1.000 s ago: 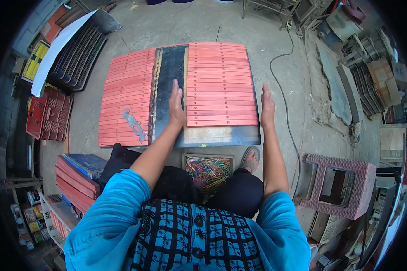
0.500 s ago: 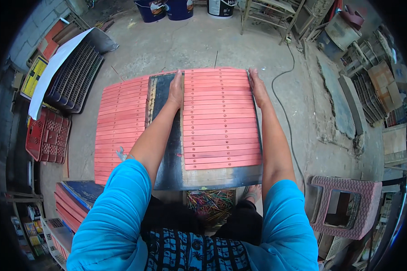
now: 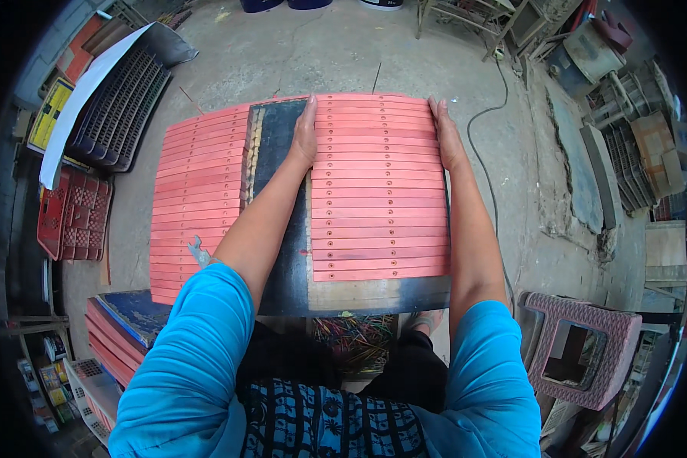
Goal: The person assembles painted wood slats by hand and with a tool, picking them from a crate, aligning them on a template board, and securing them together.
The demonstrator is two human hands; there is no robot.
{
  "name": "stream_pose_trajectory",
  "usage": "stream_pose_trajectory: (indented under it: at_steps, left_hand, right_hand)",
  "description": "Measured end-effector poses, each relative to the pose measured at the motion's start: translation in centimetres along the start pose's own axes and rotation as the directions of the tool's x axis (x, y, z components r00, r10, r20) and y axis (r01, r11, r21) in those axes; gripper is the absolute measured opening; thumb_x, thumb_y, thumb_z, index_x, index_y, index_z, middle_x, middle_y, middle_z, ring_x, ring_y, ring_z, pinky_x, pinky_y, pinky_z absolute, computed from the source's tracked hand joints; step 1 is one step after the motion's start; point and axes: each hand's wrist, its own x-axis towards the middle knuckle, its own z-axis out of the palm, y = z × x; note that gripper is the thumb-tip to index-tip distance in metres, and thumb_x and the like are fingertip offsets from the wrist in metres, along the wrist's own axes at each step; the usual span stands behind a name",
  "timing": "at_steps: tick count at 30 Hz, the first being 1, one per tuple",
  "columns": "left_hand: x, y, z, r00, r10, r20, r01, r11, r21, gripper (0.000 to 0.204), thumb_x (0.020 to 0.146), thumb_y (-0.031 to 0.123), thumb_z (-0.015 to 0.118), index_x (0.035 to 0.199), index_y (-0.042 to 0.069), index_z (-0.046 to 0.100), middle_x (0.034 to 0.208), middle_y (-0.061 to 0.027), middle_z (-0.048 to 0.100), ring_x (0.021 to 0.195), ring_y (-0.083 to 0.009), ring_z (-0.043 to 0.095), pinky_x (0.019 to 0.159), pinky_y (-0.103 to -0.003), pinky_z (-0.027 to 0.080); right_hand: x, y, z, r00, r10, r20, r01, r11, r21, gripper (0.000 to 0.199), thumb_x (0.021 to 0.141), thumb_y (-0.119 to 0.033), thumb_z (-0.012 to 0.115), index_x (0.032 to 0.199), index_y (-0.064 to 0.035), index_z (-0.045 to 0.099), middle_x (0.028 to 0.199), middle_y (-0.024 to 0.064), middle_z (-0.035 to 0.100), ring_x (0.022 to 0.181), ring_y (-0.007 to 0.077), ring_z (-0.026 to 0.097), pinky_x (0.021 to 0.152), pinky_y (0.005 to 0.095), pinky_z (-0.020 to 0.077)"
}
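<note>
Pink wooden slats [image 3: 382, 187], each with two small round holes or studs, lie side by side in a block on a dark board [image 3: 278, 286]. Flat along the block's left ends, near its far corner, rests my left hand [image 3: 305, 137], fingers stretched out. My right hand [image 3: 447, 137] lies against the right ends the same way, so the block sits between both palms. A second block of pink slats [image 3: 195, 179] is to the left, partly under my left forearm. On it, beside that forearm, is a small grey forked piece [image 3: 198, 250] whose kind I cannot tell.
Below the board's near edge is a container of thin multicoloured sticks [image 3: 356, 336]. A red crate [image 3: 76, 217] and dark crates [image 3: 122, 114] stand at left. A pink woven-textured stool [image 3: 584, 347] is at right. A cable [image 3: 487, 179] runs along the concrete floor.
The whole view has shifted slightly, with the floor buckets now higher in the picture. Both hands stay against the ends of the same slat block.
</note>
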Motion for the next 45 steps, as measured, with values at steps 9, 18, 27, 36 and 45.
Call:
stream_pose_trajectory:
  at_steps: [9,18,27,36,45]
  left_hand:
    - [-2.3,2.3,1.0,0.996,-0.034,-0.080,0.030,0.999,-0.041,0.064,0.090,0.047,0.029,0.121,-0.008,0.041,0.122,-0.0151,0.047,0.114,-0.0184,0.042,0.097,-0.026,0.029]
    - [-11.1,2.5,2.7,0.999,-0.047,-0.008,0.043,0.970,-0.240,0.070,0.090,0.048,0.023,0.135,-0.003,0.006,0.143,-0.0164,0.009,0.132,-0.0221,0.010,0.107,-0.031,0.008]
    - [-12.5,8.8,4.1,0.976,0.113,-0.185,-0.033,0.921,0.388,0.057,0.089,0.032,0.034,0.130,-0.007,0.024,0.137,-0.0216,0.024,0.130,-0.0263,0.020,0.106,-0.031,0.013]
    - [-29.1,25.6,3.4,0.904,0.398,0.153,-0.421,0.775,0.471,0.062,0.076,0.021,0.053,0.130,-0.002,0.032,0.136,-0.0176,0.030,0.127,-0.0293,0.026,0.104,-0.036,0.020]
    - [-46.5,34.1,-10.9,0.688,0.714,-0.129,-0.370,0.498,0.784,0.059,0.074,0.021,0.054,0.128,0.003,0.038,0.130,-0.0162,0.039,0.122,-0.0284,0.035,0.099,-0.038,0.029]
  right_hand:
    - [-1.1,1.3,-0.9,0.995,-0.033,0.094,0.021,0.992,0.127,0.079,0.085,-0.060,0.029,0.129,0.0046,0.031,0.133,0.0193,0.033,0.124,0.0243,0.031,0.103,0.0303,0.0217]
    - [-9.6,1.1,-1.5,0.978,-0.095,0.188,0.053,0.974,0.218,0.075,0.088,-0.056,0.022,0.135,0.0023,0.014,0.140,0.0159,0.018,0.130,0.0224,0.017,0.106,0.0304,0.0127]
    - [-10.4,0.3,-2.6,0.998,-0.009,0.063,0.003,0.995,0.097,0.065,0.091,-0.048,0.027,0.134,0.0004,0.021,0.140,0.0138,0.022,0.130,0.0209,0.020,0.105,0.0316,0.0147]
    - [-21.8,-2.3,-7.2,0.972,-0.176,-0.155,0.164,0.983,-0.083,0.060,0.088,-0.039,0.039,0.135,-0.0065,0.024,0.138,0.0084,0.029,0.122,0.0254,0.035,0.098,0.0424,0.0308]
    - [-34.2,-12.4,-0.1,0.894,-0.289,-0.343,0.318,0.948,0.031,0.046,0.088,-0.023,0.042,0.129,-0.0031,0.032,0.120,0.0160,0.048,0.100,0.0349,0.052,0.082,0.0446,0.0457]
